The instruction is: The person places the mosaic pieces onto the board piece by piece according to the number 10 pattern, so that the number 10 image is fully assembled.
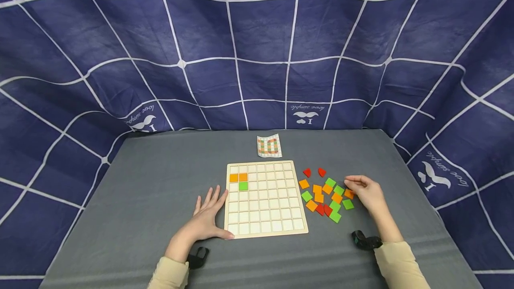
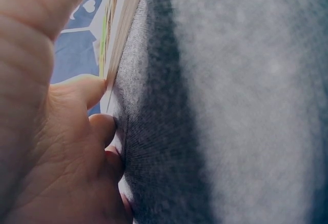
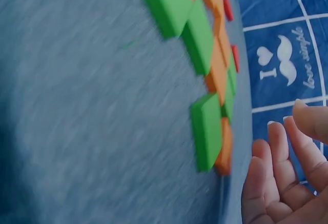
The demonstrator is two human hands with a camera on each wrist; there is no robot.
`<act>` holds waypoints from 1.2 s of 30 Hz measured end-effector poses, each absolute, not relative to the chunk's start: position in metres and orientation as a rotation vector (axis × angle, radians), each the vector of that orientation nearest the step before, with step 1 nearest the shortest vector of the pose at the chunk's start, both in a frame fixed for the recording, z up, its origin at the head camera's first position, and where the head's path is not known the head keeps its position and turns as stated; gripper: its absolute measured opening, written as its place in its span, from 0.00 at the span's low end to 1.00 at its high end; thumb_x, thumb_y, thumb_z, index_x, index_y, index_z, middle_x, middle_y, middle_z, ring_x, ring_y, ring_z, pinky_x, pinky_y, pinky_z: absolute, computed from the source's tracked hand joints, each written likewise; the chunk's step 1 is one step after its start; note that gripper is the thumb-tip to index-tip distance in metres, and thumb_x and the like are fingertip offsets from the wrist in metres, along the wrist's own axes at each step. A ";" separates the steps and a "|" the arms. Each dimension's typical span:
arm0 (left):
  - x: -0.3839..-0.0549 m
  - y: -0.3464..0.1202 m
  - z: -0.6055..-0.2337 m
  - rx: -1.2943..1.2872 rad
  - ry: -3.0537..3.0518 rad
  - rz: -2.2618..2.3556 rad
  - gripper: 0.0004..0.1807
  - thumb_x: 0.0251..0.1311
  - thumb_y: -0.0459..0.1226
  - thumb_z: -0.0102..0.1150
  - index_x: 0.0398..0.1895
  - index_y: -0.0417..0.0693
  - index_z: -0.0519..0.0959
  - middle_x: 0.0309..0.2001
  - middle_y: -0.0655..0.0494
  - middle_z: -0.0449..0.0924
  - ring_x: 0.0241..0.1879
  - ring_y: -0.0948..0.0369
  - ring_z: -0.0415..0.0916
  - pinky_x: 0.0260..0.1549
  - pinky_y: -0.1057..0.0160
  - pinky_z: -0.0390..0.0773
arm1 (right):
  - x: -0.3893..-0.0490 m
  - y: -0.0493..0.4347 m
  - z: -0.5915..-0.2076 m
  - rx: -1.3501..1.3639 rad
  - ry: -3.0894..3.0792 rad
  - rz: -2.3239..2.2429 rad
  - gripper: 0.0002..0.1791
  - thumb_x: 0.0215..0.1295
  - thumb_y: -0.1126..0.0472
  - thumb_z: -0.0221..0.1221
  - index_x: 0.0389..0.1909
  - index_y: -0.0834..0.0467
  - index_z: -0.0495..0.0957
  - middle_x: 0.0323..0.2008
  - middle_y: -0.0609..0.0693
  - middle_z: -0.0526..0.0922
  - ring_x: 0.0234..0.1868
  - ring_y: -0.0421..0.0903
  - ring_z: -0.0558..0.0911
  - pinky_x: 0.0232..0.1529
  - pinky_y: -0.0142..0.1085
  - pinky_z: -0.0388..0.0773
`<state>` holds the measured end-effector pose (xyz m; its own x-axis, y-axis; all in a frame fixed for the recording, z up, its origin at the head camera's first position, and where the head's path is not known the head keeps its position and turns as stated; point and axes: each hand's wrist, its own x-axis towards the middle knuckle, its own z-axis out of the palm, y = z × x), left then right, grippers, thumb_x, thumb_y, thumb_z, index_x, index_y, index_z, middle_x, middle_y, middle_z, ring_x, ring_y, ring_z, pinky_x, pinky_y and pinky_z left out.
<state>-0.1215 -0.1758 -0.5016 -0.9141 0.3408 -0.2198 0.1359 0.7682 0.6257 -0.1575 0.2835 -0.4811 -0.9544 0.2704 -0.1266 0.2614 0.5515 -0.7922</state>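
A square wooden grid board (image 1: pixel 265 206) lies in front of me in the head view. Its upper left cells hold two orange tiles (image 1: pixel 242 177) and a green tile (image 1: pixel 242 186). With fingers spread, my left hand (image 1: pixel 205 220) rests against the board's left edge, its thumb at the lower left corner. My right hand (image 1: pixel 367 193) hovers by the right side of a loose tile pile, nearest an orange tile (image 1: pixel 349 194) and a green tile (image 1: pixel 348 204). In the right wrist view its loosely bent fingers (image 3: pixel 279 147) show nothing between them.
Several green, orange and red tiles (image 1: pixel 320 209) lie right of the board, some overlapping. A small printed pattern card (image 1: pixel 269 146) lies beyond the board. The grey tabletop (image 1: pixel 160 177) is bordered by a blue checked curtain (image 1: pixel 257 79).
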 end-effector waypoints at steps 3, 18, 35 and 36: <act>-0.121 -0.176 -0.502 0.361 2.646 0.904 0.73 0.30 0.55 0.83 0.79 0.48 0.47 0.79 0.41 0.33 0.78 0.41 0.27 0.71 0.36 0.23 | -0.155 0.288 -0.483 -0.475 -2.811 1.366 0.22 0.67 0.51 0.61 0.54 0.63 0.80 0.44 0.53 0.86 0.35 0.32 0.77 0.37 0.31 0.74; -0.120 -0.177 -0.503 0.352 2.664 0.898 0.73 0.29 0.56 0.83 0.79 0.47 0.48 0.79 0.40 0.34 0.78 0.40 0.28 0.71 0.35 0.24 | -0.148 0.295 -0.491 -0.427 -2.972 1.147 0.25 0.58 0.56 0.68 0.52 0.67 0.79 0.46 0.65 0.82 0.45 0.55 0.80 0.37 0.35 0.72; -0.122 -0.176 -0.503 0.363 2.632 0.920 0.73 0.30 0.55 0.83 0.79 0.48 0.47 0.79 0.41 0.33 0.78 0.41 0.26 0.71 0.35 0.22 | -0.144 0.297 -0.489 -0.422 -2.978 1.023 0.18 0.55 0.59 0.70 0.42 0.66 0.79 0.35 0.58 0.83 0.34 0.49 0.79 0.30 0.34 0.69; -0.122 -0.176 -0.503 0.362 2.635 0.920 0.73 0.29 0.55 0.83 0.79 0.48 0.47 0.79 0.41 0.33 0.78 0.41 0.27 0.71 0.35 0.22 | -0.143 0.296 -0.489 -0.420 -2.968 1.023 0.18 0.55 0.59 0.70 0.42 0.65 0.80 0.34 0.58 0.83 0.33 0.48 0.80 0.30 0.34 0.70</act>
